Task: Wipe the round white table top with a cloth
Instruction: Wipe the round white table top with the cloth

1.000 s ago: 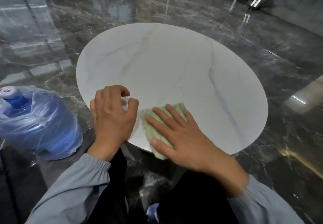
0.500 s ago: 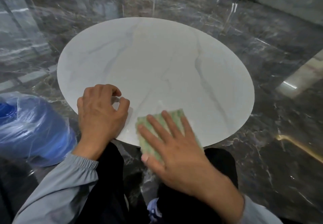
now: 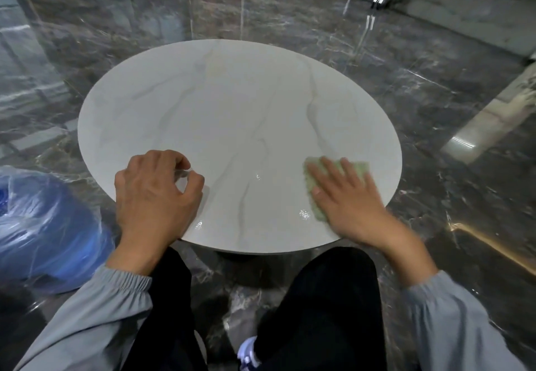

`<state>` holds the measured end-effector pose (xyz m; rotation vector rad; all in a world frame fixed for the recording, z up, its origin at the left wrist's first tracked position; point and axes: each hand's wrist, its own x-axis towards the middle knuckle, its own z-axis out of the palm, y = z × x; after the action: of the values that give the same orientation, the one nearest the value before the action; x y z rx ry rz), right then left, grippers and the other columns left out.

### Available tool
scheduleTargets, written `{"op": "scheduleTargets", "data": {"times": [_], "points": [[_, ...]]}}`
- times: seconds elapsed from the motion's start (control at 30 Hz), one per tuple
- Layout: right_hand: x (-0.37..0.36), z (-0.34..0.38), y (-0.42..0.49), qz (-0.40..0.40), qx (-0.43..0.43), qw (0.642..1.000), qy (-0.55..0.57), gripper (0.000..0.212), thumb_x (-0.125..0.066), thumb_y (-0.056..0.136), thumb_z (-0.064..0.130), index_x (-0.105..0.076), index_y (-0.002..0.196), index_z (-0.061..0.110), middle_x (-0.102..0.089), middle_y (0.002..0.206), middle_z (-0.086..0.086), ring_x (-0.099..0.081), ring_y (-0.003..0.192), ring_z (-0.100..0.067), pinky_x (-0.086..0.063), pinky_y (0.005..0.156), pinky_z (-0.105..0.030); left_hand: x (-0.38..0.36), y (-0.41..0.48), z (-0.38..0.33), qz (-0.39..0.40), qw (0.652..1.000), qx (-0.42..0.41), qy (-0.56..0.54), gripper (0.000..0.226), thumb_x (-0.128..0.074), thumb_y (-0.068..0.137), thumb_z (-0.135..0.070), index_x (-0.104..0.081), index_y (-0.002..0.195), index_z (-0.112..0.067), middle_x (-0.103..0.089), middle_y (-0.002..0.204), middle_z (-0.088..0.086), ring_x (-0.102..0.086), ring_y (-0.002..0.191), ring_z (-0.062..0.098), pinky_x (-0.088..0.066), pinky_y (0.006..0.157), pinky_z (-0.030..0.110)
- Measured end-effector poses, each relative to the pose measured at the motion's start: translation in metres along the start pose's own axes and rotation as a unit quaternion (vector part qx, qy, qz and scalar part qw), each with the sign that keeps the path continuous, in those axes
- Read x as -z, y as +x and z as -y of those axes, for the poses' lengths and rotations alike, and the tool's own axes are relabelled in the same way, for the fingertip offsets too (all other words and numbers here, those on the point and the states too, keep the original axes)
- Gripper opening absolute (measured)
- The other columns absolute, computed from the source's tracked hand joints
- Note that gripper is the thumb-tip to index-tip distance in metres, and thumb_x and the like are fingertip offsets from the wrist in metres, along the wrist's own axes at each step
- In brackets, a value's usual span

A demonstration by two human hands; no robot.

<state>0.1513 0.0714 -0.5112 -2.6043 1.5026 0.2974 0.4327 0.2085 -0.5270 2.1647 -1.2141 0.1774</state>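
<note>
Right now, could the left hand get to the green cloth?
Probably yes. Only bare table top lies between the left hand and the cloth. The right hand lies flat on the cloth, though, leaving only its edges exposed.

Round surface (image 3: 232, 127): white marble-look top with faint grey veins, glossy, a few bright glints toward the near edge. Cloth (image 3: 309, 176): pale green, nubbly, a small rectangular pad. Lies flat on the surface's near right part, just inside the rim. Mostly covered by the right hand (image 3: 348, 199), fingers spread straight on it.
</note>
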Motion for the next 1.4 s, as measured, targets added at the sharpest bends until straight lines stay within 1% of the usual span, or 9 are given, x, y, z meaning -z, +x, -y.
{"op": "scheduleTargets", "data": {"times": [0.07,0.13,0.23,0.5,0.63,0.83,0.97,1.27,1.4], "points": [[-0.009,0.050,-0.030,-0.022,0.093,0.995,-0.005,0.067,0.011,0.091,0.062,0.018,0.157,0.051,0.016,0.172,0.014,0.021,0.158,-0.024,0.014,0.124,-0.055,0.001,0.001,0.001,0.008,1.000,0.001,0.013,0.025,-0.056,0.090,-0.039,-0.067,0.099,-0.018,-0.066,0.101,0.005,-0.056,0.102,0.035,-0.037,0.087,0.047],[-0.018,0.087,-0.060,-0.040,0.182,0.982,0.015,0.060,-0.010,0.104,0.058,0.007,0.161,0.050,0.010,0.173,0.014,0.020,0.159,-0.023,0.016,0.123,-0.055,0.002,0.001,0.002,0.018,0.999,0.003,0.027,0.031,-0.054,0.087,-0.042,-0.069,0.100,-0.018,-0.067,0.103,0.008,-0.056,0.102,0.039,-0.038,0.086,0.049],[-0.020,0.088,-0.072,-0.046,0.209,0.975,0.054,0.059,-0.027,0.109,0.056,0.000,0.161,0.054,0.008,0.172,0.022,0.023,0.157,-0.012,0.019,0.124,-0.047,0.003,0.003,0.002,0.041,0.998,0.009,0.040,0.033,-0.052,0.085,-0.046,-0.069,0.099,-0.022,-0.068,0.106,0.007,-0.056,0.106,0.040,-0.040,0.086,0.051],[-0.007,-0.062,0.004,-0.039,-0.052,0.994,0.091,0.061,-0.009,0.101,0.066,-0.007,0.161,0.055,0.002,0.170,0.026,0.009,0.159,-0.011,0.007,0.127,-0.047,0.001,0.002,0.001,0.047,0.998,-0.002,0.044,0.035,-0.053,0.085,-0.046,-0.073,0.098,-0.021,-0.068,0.108,0.009,-0.057,0.105,0.040,-0.041,0.086,0.049],[-0.003,-0.067,0.027,-0.018,-0.089,0.994,0.066,0.060,-0.004,0.102,0.063,0.007,0.160,0.052,0.017,0.164,0.028,0.017,0.159,-0.019,0.015,0.124,-0.057,-0.002,0.002,0.004,0.037,0.998,-0.011,0.056,0.032,-0.053,0.085,-0.046,-0.073,0.095,-0.022,-0.069,0.106,0.007,-0.059,0.103,0.039,-0.041,0.084,0.048],[-0.014,0.083,-0.034,-0.070,0.135,0.988,0.039,0.060,-0.019,0.107,0.052,0.003,0.162,0.050,0.011,0.173,0.014,0.021,0.158,-0.024,0.018,0.121,-0.058,-0.007,0.004,0.007,0.029,0.997,-0.008,0.065,0.023,-0.059,0.090,-0.042,-0.072,0.095,-0.024,-0.069,0.109,0.007,-0.058,0.105,0.039,-0.040,0.085,0.049],[-0.020,0.106,-0.050,-0.067,0.203,0.974,0.069,0.057,-0.021,0.108,0.053,-0.002,0.162,0.052,0.006,0.173,0.018,0.021,0.158,-0.018,0.022,0.121,-0.052,-0.007,0.003,0.008,0.032,0.998,-0.010,0.057,0.026,-0.053,0.087,-0.044,-0.071,0.094,-0.027,-0.068,0.108,0.006,-0.057,0.104,0.038,-0.040,0.086,0.049],[0.009,-0.071,0.039,-0.020,-0.080,0.993,0.081,0.055,-0.017,0.109,0.052,0.003,0.160,0.056,0.011,0.171,0.023,0.013,0.159,-0.013,0.010,0.125,-0.054,-0.008,0.002,0.009,0.007,0.999,-0.022,0.048,0.016,-0.059,0.090,-0.039,-0.071,0.088,-0.029,-0.069,0.100,-0.002,-0.061,0.096,0.030,-0.040,0.079,0.042],[0.018,-0.048,0.063,0.004,-0.075,0.993,0.086,0.057,-0.015,0.108,0.052,0.007,0.160,0.055,0.016,0.171,0.021,0.019,0.158,-0.019,0.014,0.123,-0.059,-0.007,0.003,0.009,-0.002,0.999,-0.027,0.044,0.015,-0.059,0.090,-0.039,-0.070,0.086,-0.030,-0.067,0.096,-0.004,-0.061,0.092,0.027,-0.038,0.076,0.039]]}}
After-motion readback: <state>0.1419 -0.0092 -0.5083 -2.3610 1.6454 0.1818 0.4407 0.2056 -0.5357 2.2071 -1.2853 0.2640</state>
